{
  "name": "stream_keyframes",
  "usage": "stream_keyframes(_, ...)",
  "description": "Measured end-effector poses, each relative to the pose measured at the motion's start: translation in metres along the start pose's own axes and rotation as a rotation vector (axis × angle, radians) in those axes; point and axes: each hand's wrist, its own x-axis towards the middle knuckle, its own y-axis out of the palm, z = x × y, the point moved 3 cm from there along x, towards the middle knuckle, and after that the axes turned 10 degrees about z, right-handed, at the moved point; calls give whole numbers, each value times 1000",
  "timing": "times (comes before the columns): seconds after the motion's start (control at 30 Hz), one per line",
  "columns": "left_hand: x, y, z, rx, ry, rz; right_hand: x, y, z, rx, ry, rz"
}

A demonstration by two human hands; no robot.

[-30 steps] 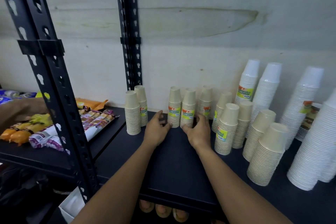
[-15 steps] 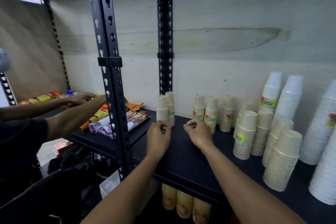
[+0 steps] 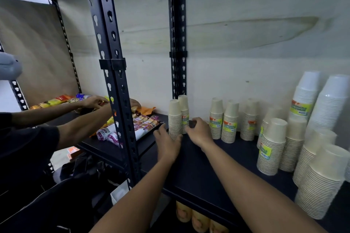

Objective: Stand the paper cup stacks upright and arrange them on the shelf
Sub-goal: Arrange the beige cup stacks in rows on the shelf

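Two beige paper cup stacks stand upside down and upright at the left end of the dark shelf (image 3: 198, 174): a front stack (image 3: 174, 117) and a labelled rear stack (image 3: 184, 108). My left hand (image 3: 166, 143) cups the front stack's base from the left. My right hand (image 3: 198, 132) presses curled fingers against the pair from the right. More beige stacks (image 3: 229, 121) stand along the wall. Larger beige stacks (image 3: 271, 145) and tall white stacks (image 3: 305, 94) crowd the right end.
A black slotted upright (image 3: 113, 81) stands just left of my left arm, and a second post (image 3: 178, 43) rises behind the cups. Another person's arms (image 3: 85, 119) work over snack packets (image 3: 140, 125) on the neighbouring shelf. Bottles (image 3: 197, 221) sit on the level below.
The view has swung left. Both hands have left the middle stacks, moved left along the shelf and closed in on the two leftmost stacks.
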Motion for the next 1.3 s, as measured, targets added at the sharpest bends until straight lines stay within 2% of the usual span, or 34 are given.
stream_keyframes(0.13, 18, 11, -4, 16, 6, 0, 24, 5, -3, 37, 34, 54)
stream_keyframes(0.23, 30, 14, -5, 30, 9, -30, 35, 10, -2, 94, -28, 89)
stream_keyframes(0.57, 35, 8, -6, 18, 39, -74, 21, 11, -1, 115, -81, -21)
stream_keyframes(0.77, 4, 4, -16, -41, 112, 20, -19, -12, -7, 99, -73, -27)
stream_keyframes(0.93, -21, 16, -31, -57, 182, 165, -67, -43, -23, 119, -66, -114)
stream_keyframes(1.17, -28, 48, -50, -209, 223, 341, -108, -84, -51, 89, 46, -305)
stream_keyframes(1.3, -27, 60, -46, -218, 240, 454, -115, -90, -55, 52, 49, -337)
